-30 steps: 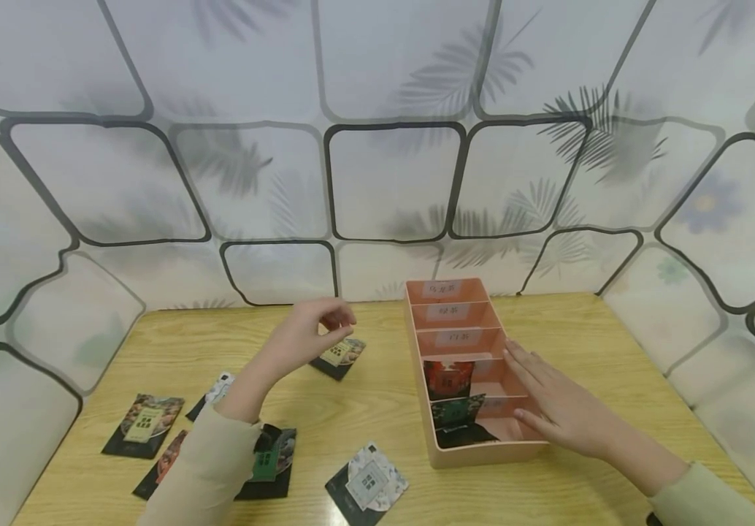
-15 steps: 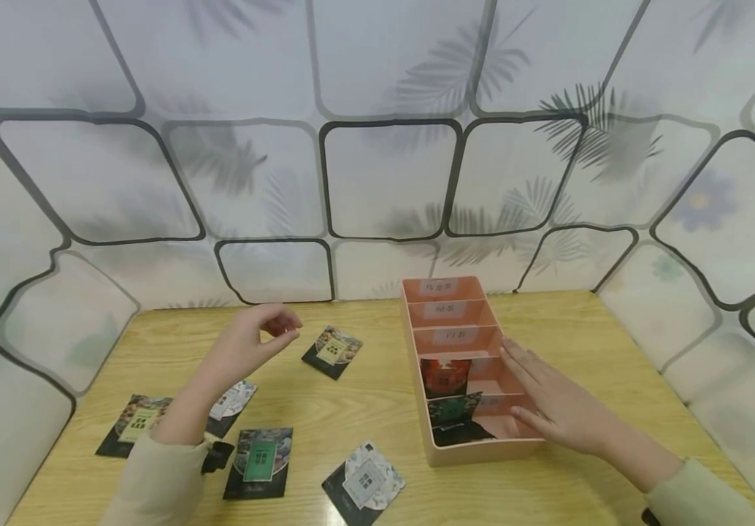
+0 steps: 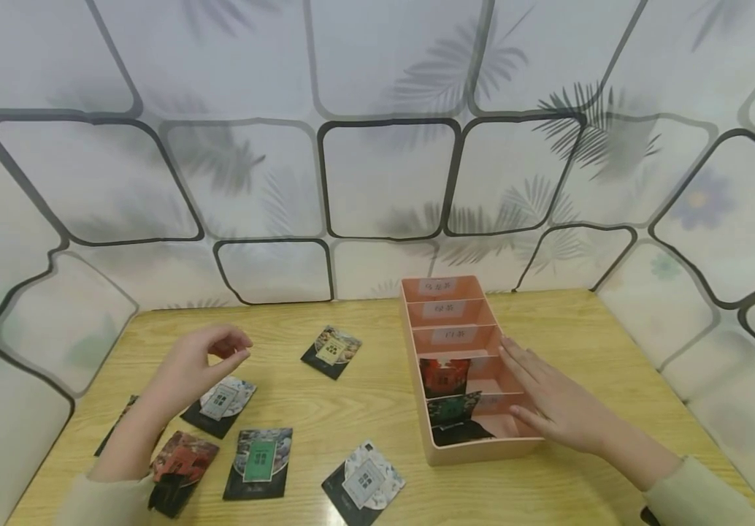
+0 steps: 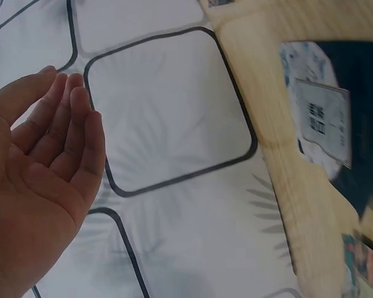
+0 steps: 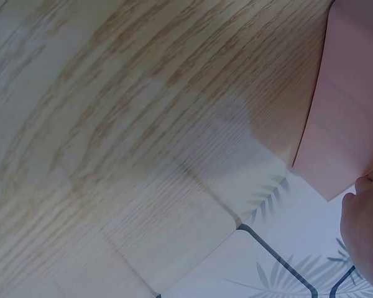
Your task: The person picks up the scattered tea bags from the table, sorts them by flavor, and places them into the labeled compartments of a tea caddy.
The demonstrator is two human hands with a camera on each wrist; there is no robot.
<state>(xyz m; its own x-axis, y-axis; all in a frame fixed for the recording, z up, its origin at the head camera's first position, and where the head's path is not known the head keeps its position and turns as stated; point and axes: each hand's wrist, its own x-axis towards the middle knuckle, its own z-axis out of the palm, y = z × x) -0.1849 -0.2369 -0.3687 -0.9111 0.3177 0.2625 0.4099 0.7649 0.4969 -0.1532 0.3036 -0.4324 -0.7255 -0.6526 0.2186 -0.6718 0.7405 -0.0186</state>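
Observation:
My left hand (image 3: 196, 369) hangs above the table's left part, fingers loosely curled with nothing in them; the left wrist view shows the bare palm (image 4: 46, 180). Below it lies a white-and-black tea sachet (image 3: 222, 402), with a red one (image 3: 183, 460) partly under the wrist strap in view. The fingers of my right hand (image 3: 558, 402) lie straight along the right rim of a pink divided box (image 3: 483, 451). Inside its near compartments stand a red sachet (image 3: 445, 378) and a dark green one (image 3: 454, 409), with a black sachet (image 3: 459, 434) lying in front.
Other sachets lie flat on the wooden table (image 3: 325, 409): a green one (image 3: 259, 464), a white one (image 3: 366, 482) and a yellow-labelled one (image 3: 331, 352). Another (image 3: 115, 427) is mostly behind the left forearm. The box's far compartments carry paper labels. Patterned panels surround the table.
My left hand has moved left and slightly toward me, away from the yellow-labelled sachet, uncovering the white and red ones. My right hand stays on the box rim.

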